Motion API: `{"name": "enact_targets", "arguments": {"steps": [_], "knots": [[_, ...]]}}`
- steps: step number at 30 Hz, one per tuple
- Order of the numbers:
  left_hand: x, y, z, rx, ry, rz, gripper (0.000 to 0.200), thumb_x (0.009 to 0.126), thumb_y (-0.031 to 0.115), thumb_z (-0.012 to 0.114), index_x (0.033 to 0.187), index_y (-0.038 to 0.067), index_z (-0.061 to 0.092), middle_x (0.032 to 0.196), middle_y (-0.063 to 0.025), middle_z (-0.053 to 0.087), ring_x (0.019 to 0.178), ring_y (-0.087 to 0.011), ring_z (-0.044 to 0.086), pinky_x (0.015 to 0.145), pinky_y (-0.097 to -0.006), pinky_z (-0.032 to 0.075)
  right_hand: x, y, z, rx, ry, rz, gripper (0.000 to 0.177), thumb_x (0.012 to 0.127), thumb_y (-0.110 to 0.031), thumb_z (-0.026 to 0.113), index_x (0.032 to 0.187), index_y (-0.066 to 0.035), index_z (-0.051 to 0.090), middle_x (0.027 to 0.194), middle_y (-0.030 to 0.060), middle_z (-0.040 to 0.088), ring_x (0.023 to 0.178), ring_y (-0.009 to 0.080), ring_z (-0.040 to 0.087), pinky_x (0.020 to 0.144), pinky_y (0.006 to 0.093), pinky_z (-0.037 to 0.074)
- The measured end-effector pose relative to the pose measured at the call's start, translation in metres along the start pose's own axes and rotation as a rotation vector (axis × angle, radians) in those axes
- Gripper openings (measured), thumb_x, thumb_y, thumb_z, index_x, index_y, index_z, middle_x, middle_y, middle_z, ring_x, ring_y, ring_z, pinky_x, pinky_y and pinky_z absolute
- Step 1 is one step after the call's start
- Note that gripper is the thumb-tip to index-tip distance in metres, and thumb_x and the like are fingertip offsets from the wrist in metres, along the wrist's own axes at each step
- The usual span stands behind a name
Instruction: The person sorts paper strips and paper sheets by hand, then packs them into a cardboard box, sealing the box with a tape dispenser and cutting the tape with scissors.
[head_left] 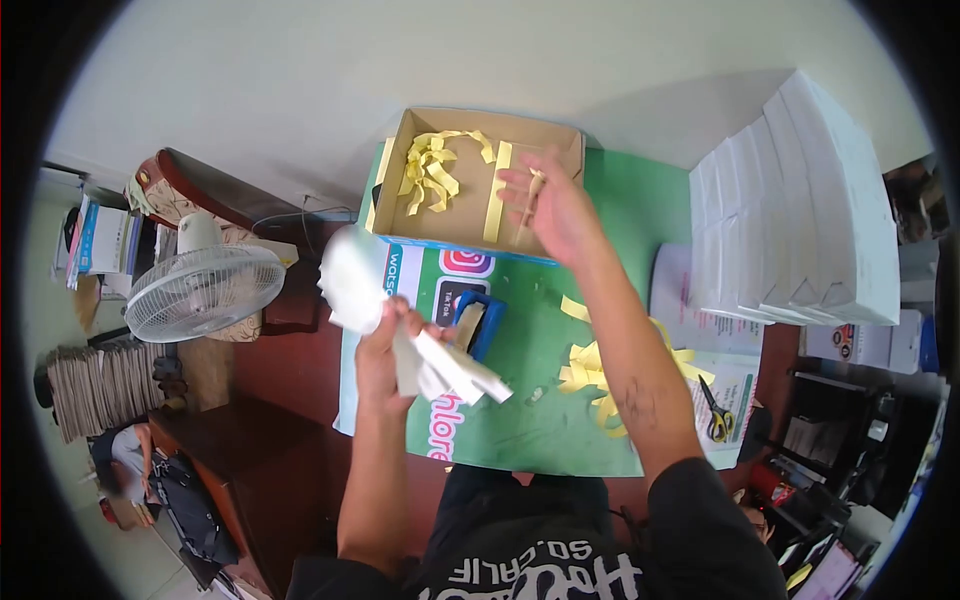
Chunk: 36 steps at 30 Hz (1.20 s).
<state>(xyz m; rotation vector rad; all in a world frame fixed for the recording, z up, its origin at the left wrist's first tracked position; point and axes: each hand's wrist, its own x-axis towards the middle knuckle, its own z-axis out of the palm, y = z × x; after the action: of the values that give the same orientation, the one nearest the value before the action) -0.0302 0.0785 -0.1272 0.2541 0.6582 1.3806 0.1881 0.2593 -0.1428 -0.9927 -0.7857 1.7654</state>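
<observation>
My left hand (380, 365) is closed around a bundle of white papers (435, 365), held over the table's left part; the upper end is blurred by motion. My right hand (560, 210) is over the right half of an open cardboard box (470, 228), its fingers spread and slightly blurred. Close to those fingers, a straight yellow paper strip (497, 195) lies across the box. Crumpled yellow strips (430, 175) are heaped in the box's left half. More yellow strips (585, 370) lie on the table under my right forearm.
A blue tape dispenser (482, 325) stands between the box and the papers on the green table cover (520, 430). Scissors (718, 412) lie at the right. A tall stack of white boxes (790, 210) rises at the back right. A fan (205, 290) stands left of the table.
</observation>
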Motion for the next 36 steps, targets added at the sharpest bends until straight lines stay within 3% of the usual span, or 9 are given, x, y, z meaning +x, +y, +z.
{"name": "enact_targets", "arguments": {"steps": [2,5,8,17,24,28,31,32,36], "knots": [[-0.024,0.009,-0.013,0.130,0.125,0.023,0.024,0.104,0.032,0.047,0.102,0.009,0.054,0.078,-0.0070,0.057,0.080,-0.0275,0.065,0.088,-0.0514,0.053,0.017,-0.008,0.001,-0.545,0.226,-0.021,0.066,0.102,-0.042,0.047,0.146,0.005,0.033,0.139,0.0213,0.052,0.124,0.0267,0.055,0.101,0.0355,0.045],[-0.059,0.019,-0.035,0.107,0.251,0.002,0.025,0.104,0.031,0.046,0.102,0.008,0.054,0.077,-0.0072,0.056,0.078,-0.0279,0.065,0.085,-0.0508,0.055,-0.017,-0.010,-0.056,-0.296,0.277,-0.138,0.054,0.103,-0.036,0.049,0.138,0.004,0.044,0.142,0.0222,0.047,0.131,0.0314,0.048,0.108,0.0394,0.041],[-0.076,0.015,-0.059,0.110,0.293,-0.048,0.026,0.105,0.031,0.045,0.100,0.008,0.054,0.075,-0.0079,0.057,0.078,-0.0288,0.067,0.082,-0.0511,0.057,-0.061,-0.011,-0.104,-0.078,0.134,0.050,0.059,0.099,-0.031,0.058,0.142,0.004,0.039,0.143,0.0211,0.047,0.136,0.0323,0.045,0.107,0.0374,0.042],[-0.049,-0.010,-0.016,0.280,0.270,-0.199,0.027,0.103,0.029,0.049,0.113,0.005,0.056,0.076,-0.0046,0.052,0.074,-0.0209,0.058,0.078,-0.0410,0.054,-0.056,0.005,-0.112,-0.540,0.606,0.017,0.059,0.083,-0.031,0.078,0.126,0.004,0.057,0.106,0.0111,0.067,0.087,0.0180,0.065,0.075,0.0321,0.052],[-0.012,-0.071,0.011,0.101,0.137,-0.281,0.038,0.103,0.038,0.050,0.121,0.004,0.052,0.077,0.0005,0.041,0.064,-0.0103,0.039,0.059,-0.0247,0.038,0.038,0.039,-0.111,-0.791,0.508,-0.351,0.028,0.079,-0.015,0.077,0.103,-0.001,0.072,0.087,0.0092,0.070,0.066,0.0144,0.062,0.061,0.0261,0.050],[-0.005,-0.100,0.038,0.093,0.252,-0.281,0.042,0.101,0.044,0.053,0.119,0.006,0.050,0.077,0.0017,0.039,0.062,-0.0088,0.035,0.056,-0.0214,0.034,-0.074,0.023,-0.064,-0.906,0.253,-0.969,0.005,0.077,-0.002,0.066,0.081,-0.005,0.067,0.082,0.0089,0.067,0.074,0.0253,0.063,0.069,0.0357,0.050],[-0.006,-0.123,0.044,0.382,0.293,-0.381,0.040,0.099,0.044,0.057,0.105,0.004,0.060,0.077,0.0030,0.047,0.064,-0.0075,0.040,0.057,-0.0238,0.036,-0.178,0.071,-0.061,-1.095,-0.237,-0.802,0.015,0.071,-0.003,0.071,0.084,-0.011,0.069,0.094,0.0030,0.066,0.084,0.0240,0.061,0.079,0.0371,0.047],[-0.008,-0.129,0.049,0.554,0.329,-0.406,0.041,0.099,0.044,0.057,0.102,0.004,0.062,0.077,0.0035,0.048,0.064,-0.0071,0.040,0.057,-0.0244,0.036,-0.210,0.065,-0.052,-1.145,-0.152,-0.900,0.020,0.071,-0.004,0.072,0.090,-0.009,0.070,0.105,0.0019,0.064,0.095,0.0235,0.059,0.082,0.0379,0.046],[-0.026,-0.141,0.020,0.885,0.323,-0.314,0.034,0.102,0.035,0.055,0.084,0.007,0.063,0.072,0.0029,0.052,0.067,-0.0071,0.048,0.061,-0.0244,0.038,-0.288,0.069,-0.102,-1.212,0.013,-0.535,0.085,0.064,-0.037,0.088,0.135,-0.008,0.052,0.138,0.0200,0.045,0.126,0.0408,0.044,0.100,0.0575,0.036]]}}
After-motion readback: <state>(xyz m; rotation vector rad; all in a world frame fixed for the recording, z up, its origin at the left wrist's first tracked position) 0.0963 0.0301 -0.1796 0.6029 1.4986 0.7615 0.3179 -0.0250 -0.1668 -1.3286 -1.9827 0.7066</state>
